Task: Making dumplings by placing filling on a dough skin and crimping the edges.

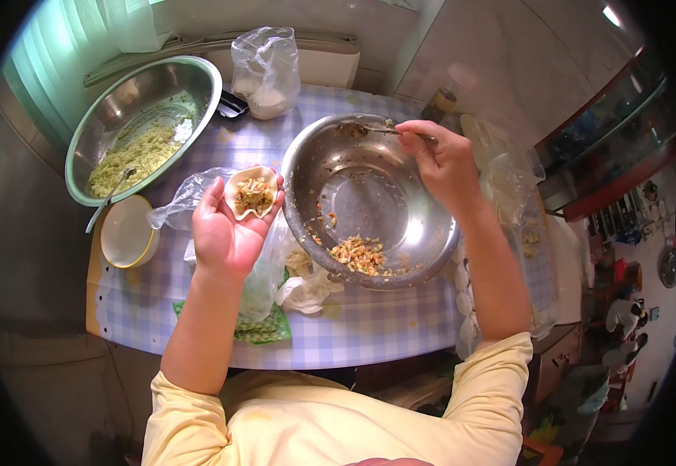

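Note:
On the fingers and palm of my left hand [227, 230] lies a round dumpling wrapper [231, 195], unfolded, with chopped filling [254, 197] heaped in its middle. My right hand [440, 157] grips the handle of a metal spoon [381, 130]; the spoon's bowl is at the far rim of a large stainless steel basin [367, 201] and has some filling on it. More orange and green filling [360, 255] lies at the near side of that basin, and bits cling to its wall.
A second steel basin [140, 93] with pale green filling and a spoon stands tilted at the left. Near it are a white bowl [128, 233] and a knotted plastic bag [265, 70]. Crumpled tissue [306, 291] and a green packet [262, 329] lie in front; plastic containers [504, 140] stand right.

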The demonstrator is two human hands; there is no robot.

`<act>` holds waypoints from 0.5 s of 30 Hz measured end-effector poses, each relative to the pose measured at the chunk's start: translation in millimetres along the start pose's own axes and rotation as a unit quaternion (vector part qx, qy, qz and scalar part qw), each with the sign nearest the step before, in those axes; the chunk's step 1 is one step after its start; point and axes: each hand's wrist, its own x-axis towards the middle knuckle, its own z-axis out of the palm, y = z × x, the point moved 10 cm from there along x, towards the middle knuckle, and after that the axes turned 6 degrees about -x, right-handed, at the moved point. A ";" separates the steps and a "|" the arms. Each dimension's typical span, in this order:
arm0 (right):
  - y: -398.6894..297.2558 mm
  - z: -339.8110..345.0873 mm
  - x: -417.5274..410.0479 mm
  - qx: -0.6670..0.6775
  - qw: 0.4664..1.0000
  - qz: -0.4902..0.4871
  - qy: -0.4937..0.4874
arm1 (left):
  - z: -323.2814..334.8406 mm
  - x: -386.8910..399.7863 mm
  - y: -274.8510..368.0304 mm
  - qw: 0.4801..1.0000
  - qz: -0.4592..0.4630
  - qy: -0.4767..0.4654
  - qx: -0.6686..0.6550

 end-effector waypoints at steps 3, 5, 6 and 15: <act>-15.4 11.9 -3.9 0.029 0.998 -0.050 -0.025 | 0.6 -0.7 0.1 1.000 0.004 0.003 0.003; -38.8 23.4 -12.7 0.041 0.987 -0.131 -0.080 | 0.2 -0.7 -0.3 1.000 0.003 0.003 0.004; -47.0 30.0 -17.8 0.030 0.983 -0.139 -0.113 | -0.1 -0.1 -0.3 1.000 0.001 -0.002 0.003; -60.2 9.3 -21.8 0.001 0.974 -0.100 -0.202 | -1.3 0.4 -0.2 1.000 0.003 -0.005 0.006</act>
